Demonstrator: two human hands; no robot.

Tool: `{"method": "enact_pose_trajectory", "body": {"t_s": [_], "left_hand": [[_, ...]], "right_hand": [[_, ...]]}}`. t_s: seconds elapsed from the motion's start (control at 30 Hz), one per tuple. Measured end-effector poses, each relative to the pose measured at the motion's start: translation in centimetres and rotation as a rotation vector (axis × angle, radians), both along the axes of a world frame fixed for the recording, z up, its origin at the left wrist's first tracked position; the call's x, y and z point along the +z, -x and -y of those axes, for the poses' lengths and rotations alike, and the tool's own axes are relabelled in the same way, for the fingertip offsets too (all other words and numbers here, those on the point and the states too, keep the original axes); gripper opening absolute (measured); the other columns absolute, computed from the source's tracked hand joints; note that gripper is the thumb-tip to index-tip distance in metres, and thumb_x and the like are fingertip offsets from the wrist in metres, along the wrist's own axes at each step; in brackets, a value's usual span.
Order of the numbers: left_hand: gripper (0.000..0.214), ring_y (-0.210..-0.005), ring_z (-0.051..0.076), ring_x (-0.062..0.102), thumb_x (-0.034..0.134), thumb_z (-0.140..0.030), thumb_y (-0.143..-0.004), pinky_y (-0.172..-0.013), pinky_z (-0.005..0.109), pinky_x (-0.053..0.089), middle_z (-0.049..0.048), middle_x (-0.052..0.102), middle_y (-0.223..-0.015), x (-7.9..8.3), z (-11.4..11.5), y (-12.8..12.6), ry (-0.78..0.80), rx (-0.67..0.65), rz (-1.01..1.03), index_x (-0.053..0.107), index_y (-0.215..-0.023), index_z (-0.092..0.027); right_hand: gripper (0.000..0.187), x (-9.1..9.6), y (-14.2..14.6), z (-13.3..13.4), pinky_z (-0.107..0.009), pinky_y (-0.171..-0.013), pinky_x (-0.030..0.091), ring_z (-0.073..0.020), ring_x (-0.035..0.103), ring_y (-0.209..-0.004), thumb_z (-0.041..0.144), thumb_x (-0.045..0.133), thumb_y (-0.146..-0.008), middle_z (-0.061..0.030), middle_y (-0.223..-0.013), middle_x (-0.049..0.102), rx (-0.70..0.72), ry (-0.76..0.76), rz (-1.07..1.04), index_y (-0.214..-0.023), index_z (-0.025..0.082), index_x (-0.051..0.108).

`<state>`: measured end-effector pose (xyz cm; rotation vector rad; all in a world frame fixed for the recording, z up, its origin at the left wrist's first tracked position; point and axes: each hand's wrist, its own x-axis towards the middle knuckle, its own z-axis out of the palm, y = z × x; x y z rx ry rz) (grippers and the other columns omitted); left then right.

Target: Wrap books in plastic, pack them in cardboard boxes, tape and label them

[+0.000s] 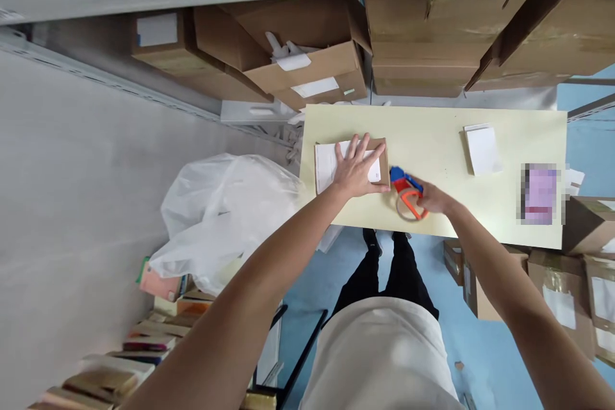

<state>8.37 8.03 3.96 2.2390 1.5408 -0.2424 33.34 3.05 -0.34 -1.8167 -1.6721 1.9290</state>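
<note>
Under my left hand lies a small cardboard box with a white label on top. The fingers are spread flat over it, pressing on its upper face. My right hand is wrapped round the handle of a tape dispenser, orange-red and blue, with a roll of clear tape in it. The blue head of the dispenser is close to the box's right end; whether it touches the box I cannot tell. Both things are at the pale yellow table.
A stack of white cards and a pixelated purple item lie on the table's right side. Cardboard boxes fill the shelf behind. A white plastic bag and piled books are at left; more boxes stand at right.
</note>
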Motion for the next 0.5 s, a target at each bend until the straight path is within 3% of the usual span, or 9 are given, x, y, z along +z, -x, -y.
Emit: {"method": "enact_pose_trajectory", "body": {"t_s": [0.07, 0.13, 0.23, 0.33, 0.4, 0.5], "left_hand": [[0.116, -0.148, 0.044, 0.001, 0.066, -0.078, -0.062, -0.11, 0.069, -0.004, 0.0131, 0.003, -0.164, 0.1, 0.2, 0.0, 0.002, 0.004, 0.01, 0.016, -0.155, -0.03], [0.115, -0.147, 0.044, 0.003, 0.068, -0.076, -0.062, -0.11, 0.069, -0.004, 0.0141, 0.005, -0.164, 0.2, 0.3, 0.0, -0.006, 0.008, 0.023, 0.018, -0.155, -0.029], [0.115, -0.147, 0.045, 0.003, 0.07, -0.074, -0.061, -0.11, 0.068, -0.005, 0.0141, 0.006, -0.164, 0.3, 0.4, -0.3, -0.015, 0.014, 0.05, 0.021, -0.155, -0.029], [0.113, -0.147, 0.045, -0.001, 0.069, -0.074, -0.062, -0.111, 0.067, -0.005, 0.0127, 0.005, -0.164, 0.3, -0.2, -0.4, 0.007, 0.025, 0.081, 0.022, -0.154, -0.028], [0.107, -0.148, 0.043, -0.001, 0.066, -0.072, -0.068, -0.112, 0.066, -0.001, 0.012, 0.005, -0.164, 0.4, -0.7, -0.1, 0.049, 0.046, 0.129, 0.021, -0.154, -0.028], [0.088, -0.15, 0.036, 0.007, 0.053, -0.065, -0.083, -0.115, 0.059, 0.013, 0.0108, 0.014, -0.163, 1.5, -0.1, 1.4, 0.083, 0.151, 0.317, 0.019, -0.155, -0.025]], "right_hand": [[0.088, 0.9, -0.1, 2.9, -0.033, -0.074, 0.053, -0.0215, 0.065, -0.084, 0.004, 0.059, -0.066, -0.0051, -0.099, 0.07, 0.124, 0.039, 0.042, -0.149, 0.024, 0.036], [0.081, 1.9, 1.1, 4.5, -0.033, -0.08, 0.052, -0.0234, 0.065, -0.093, 0.005, 0.058, -0.07, -0.0087, -0.11, 0.067, 0.208, -0.052, 0.085, -0.147, 0.024, 0.04], [0.071, 3.2, 5.3, 4.7, -0.04, -0.079, 0.05, -0.0286, 0.064, -0.094, 0.01, 0.055, -0.077, -0.0143, -0.112, 0.063, 0.359, -0.243, 0.34, -0.145, 0.025, 0.043], [0.057, 4.5, 9.6, 4.6, -0.045, -0.079, 0.049, -0.0349, 0.062, -0.101, 0.019, 0.063, -0.079, -0.0165, -0.115, 0.061, 0.573, -0.329, 0.39, -0.135, 0.028, 0.054], [0.059, 5.3, 10.4, 5.3, -0.044, -0.08, 0.049, -0.0343, 0.061, -0.103, 0.022, 0.064, -0.08, -0.0164, -0.116, 0.06, 0.563, -0.349, 0.397, -0.137, 0.028, 0.051], [0.067, 6.7, 8.1, 7.5, -0.039, -0.082, 0.05, -0.028, 0.063, -0.097, 0.03, 0.061, -0.082, -0.0131, -0.115, 0.058, 0.334, -0.379, 0.312, -0.145, 0.027, 0.04]]}}
